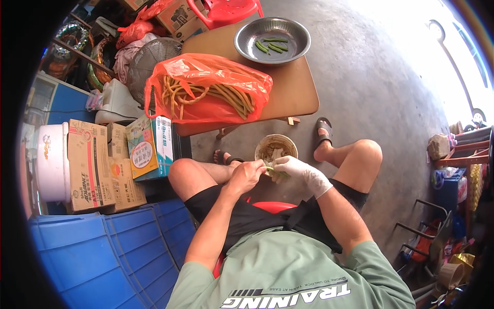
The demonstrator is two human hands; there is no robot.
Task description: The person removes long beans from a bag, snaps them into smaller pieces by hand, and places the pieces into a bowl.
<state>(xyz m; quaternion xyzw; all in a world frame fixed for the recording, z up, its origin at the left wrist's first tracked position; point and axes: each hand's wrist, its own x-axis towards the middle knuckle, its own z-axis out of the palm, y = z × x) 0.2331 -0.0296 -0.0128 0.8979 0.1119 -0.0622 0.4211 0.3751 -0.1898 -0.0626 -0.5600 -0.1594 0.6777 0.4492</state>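
My bare left hand (248, 174) pinches one end of a green bean pod (274, 170). My right hand (287, 168), in a white glove, grips the pod's other part. Both hands are over the near edge of a round bucket (295, 148) with a stained inside and pale scraps in it. On the brown table (305, 92) beyond, an open red plastic bag (231, 75) holds a bundle of long beans (227, 98). A hammered metal basin (247, 54) at the table's far right edge holds several short green bean pieces (275, 46).
Blue crates (73, 247) stand close at the left, with cardboard boxes (90, 166) and a fan (154, 58) beyond. A red plastic chair (231, 11) is behind the table. A metal-framed cart (432, 228) and a stone (439, 146) are at the right.
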